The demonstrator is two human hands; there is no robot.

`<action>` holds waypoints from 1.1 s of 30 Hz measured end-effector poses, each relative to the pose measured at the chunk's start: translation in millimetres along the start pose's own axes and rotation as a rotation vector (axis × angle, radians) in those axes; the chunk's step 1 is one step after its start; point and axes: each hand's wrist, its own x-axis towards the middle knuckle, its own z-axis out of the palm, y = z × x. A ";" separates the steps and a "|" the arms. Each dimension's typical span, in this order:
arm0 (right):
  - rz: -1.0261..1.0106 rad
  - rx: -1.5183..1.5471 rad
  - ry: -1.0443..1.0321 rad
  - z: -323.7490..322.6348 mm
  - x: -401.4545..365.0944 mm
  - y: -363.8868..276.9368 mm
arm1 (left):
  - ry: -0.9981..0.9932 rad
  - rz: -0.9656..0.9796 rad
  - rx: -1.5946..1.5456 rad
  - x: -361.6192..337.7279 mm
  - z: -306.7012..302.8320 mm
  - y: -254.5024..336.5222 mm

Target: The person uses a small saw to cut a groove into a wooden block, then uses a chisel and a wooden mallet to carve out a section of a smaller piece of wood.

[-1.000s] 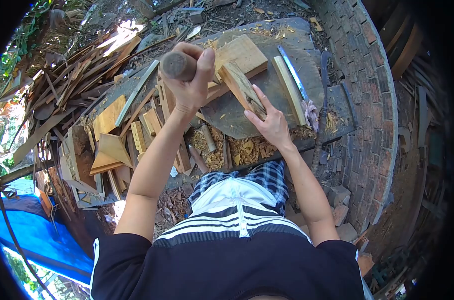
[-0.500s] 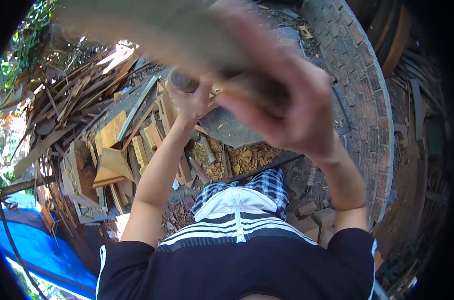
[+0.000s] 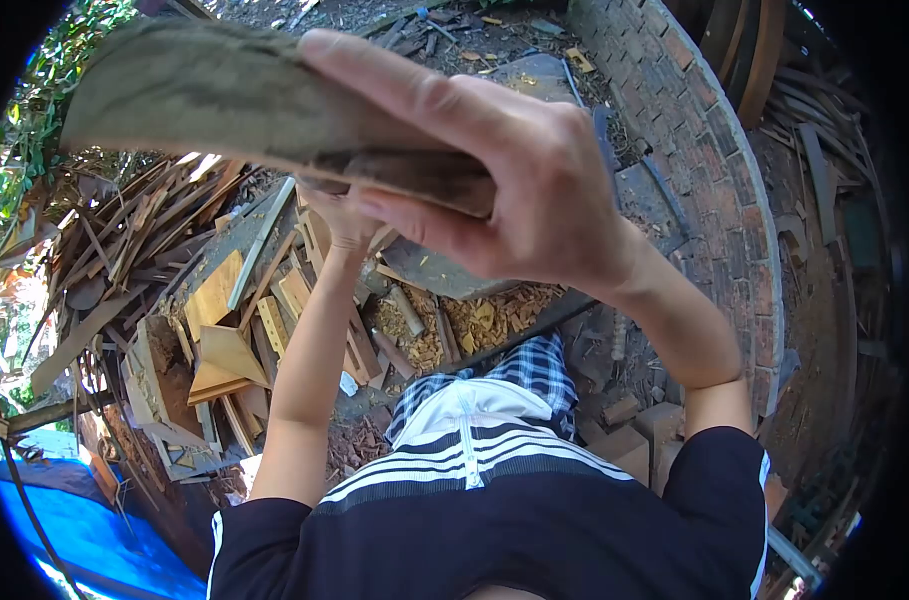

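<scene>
Close to the camera, my right hand (image 3: 544, 170) grips a thick, weathered piece of wood (image 3: 214, 100), its index finger stretched along the top face and its thumb underneath. The broad end of the wood points to the upper left. Behind and below it is my left hand (image 3: 344, 218), mostly hidden by the wood, with its fingers wrapped round a dark, round-ended piece (image 3: 324, 184) of which only a sliver shows. Below the hands lie wood chips (image 3: 484, 322) and a short round wooden stick (image 3: 407, 311).
A flat stone slab (image 3: 454, 270) lies in front of me. To the left are stacked wood offcuts (image 3: 229, 360), a long pale strip (image 3: 262, 240) and a heap of scrap wood (image 3: 104, 240). A curved brick wall (image 3: 714, 190) bounds the right side.
The wood in my right hand has come down and left and is no longer blurred. It now covers most of my left hand, whose round-ended piece showed plainly before.
</scene>
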 end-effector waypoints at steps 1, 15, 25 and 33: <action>0.007 0.003 -0.003 2.8 -5.2 3.3 | 0.010 0.008 0.016 -1.7 -4.0 -3.6; 0.031 0.033 0.007 5.5 -0.3 1.8 | -0.109 0.007 0.146 3.2 -17.6 -16.8; 0.092 -0.022 -0.267 8.0 -2.8 1.8 | -0.207 0.239 0.375 3.0 -42.6 -38.3; 0.178 0.030 -0.242 15.1 -16.8 15.9 | -0.057 0.082 0.029 2.2 -7.2 -3.1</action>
